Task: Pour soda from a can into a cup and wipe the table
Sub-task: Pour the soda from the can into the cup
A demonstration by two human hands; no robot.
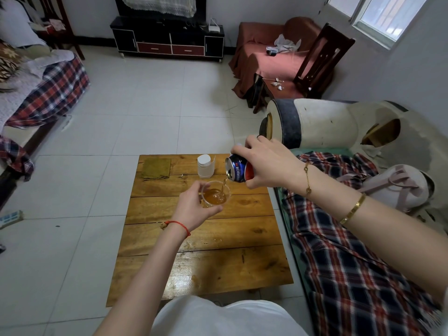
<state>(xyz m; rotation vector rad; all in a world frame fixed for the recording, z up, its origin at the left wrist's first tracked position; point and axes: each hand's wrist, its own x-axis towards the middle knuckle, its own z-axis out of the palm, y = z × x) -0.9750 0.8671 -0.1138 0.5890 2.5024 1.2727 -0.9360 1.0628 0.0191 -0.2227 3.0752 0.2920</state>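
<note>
Right hand (266, 163) grips the can (238, 171), tipped over the cup (216, 194); soda (215, 198) streams in, cup's part full; left hand (194, 204) wraps round the cup on the table (201, 238); cloth (156, 168) lies folded at the far corner, white jar (205, 166) beside it.

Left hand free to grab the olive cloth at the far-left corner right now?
Probably not yet: the left hand grips the cup during the pour. The path to the cloth looks unobstructed once it lets go.
</note>
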